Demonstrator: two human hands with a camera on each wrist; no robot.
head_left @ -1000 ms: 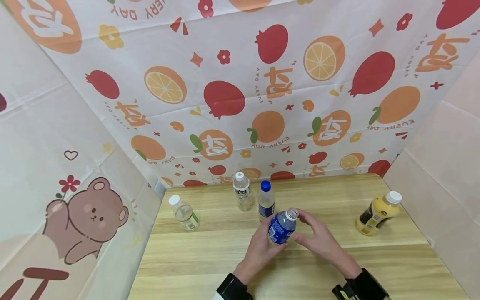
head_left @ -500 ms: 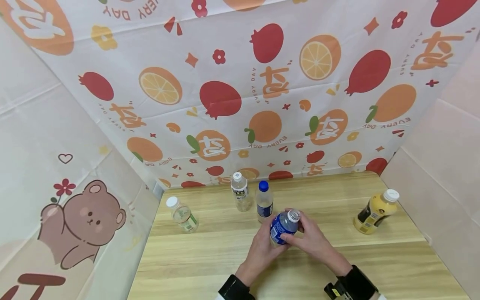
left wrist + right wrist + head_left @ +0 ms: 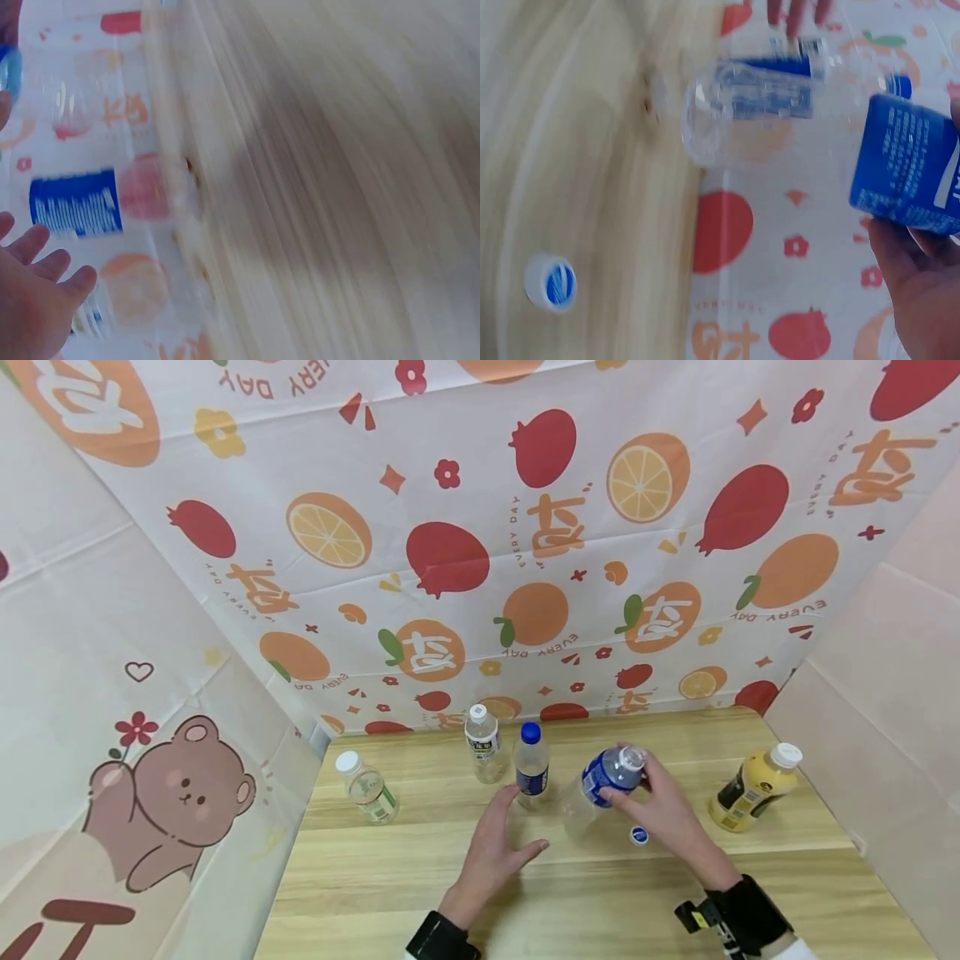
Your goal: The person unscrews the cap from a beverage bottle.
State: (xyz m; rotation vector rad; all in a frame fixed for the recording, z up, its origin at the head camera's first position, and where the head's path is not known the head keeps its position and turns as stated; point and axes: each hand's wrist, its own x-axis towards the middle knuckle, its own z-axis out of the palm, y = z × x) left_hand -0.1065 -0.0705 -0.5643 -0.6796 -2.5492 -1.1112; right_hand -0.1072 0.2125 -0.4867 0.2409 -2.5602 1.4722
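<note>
My right hand (image 3: 667, 806) grips a clear plastic bottle (image 3: 611, 777) round its blue label, near the shoulder. The bottle leans, and its neck has no cap on. In the right wrist view the hand (image 3: 922, 285) is on the label (image 3: 907, 161). A white cap with a blue top (image 3: 639, 836) lies on the table just below that bottle. My left hand (image 3: 491, 852) holds nothing; its fingers are spread. Its fingertips are close to a blue-capped bottle (image 3: 532, 768); whether they touch it I cannot tell.
Behind stands a white-capped clear bottle (image 3: 484, 745). Another clear bottle with a green-and-white label (image 3: 371, 789) is at the left. A yellow bottle with a white cap (image 3: 756, 787) stands at the right. A fruit-print cloth (image 3: 480, 635) hangs behind the wooden table (image 3: 420, 877).
My left hand has released the blue-labelled bottle and drawn back to the left. My right hand has carried that bottle to the right. The cap now shows on the table.
</note>
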